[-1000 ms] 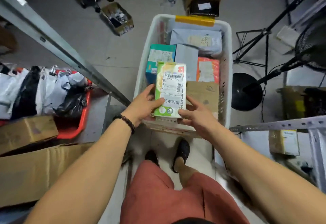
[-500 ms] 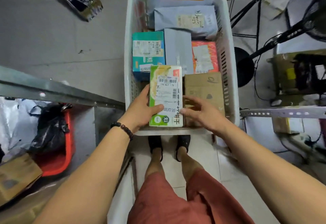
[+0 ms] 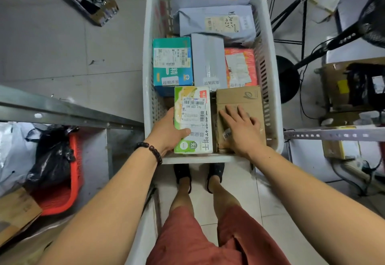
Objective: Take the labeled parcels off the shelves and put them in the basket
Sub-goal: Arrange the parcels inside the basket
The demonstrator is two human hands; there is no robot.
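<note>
Gripping the green labeled parcel (image 3: 192, 118) at the basket's (image 3: 200, 158) near end, my left hand (image 3: 166, 131) curls round its edge; my right hand (image 3: 239, 127) lies flat-fingered on the cardboard box (image 3: 239, 98) beside it (touching). I'd seat it level, label up, short of the teal box (image 3: 173, 60) beyond.

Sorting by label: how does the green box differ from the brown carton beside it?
The green box is printed, with a barcode label on top; the brown carton is plain cardboard with a small sticker. The left hand grips the green box; the right hand rests flat on the brown carton. Both are in the basket.
</note>
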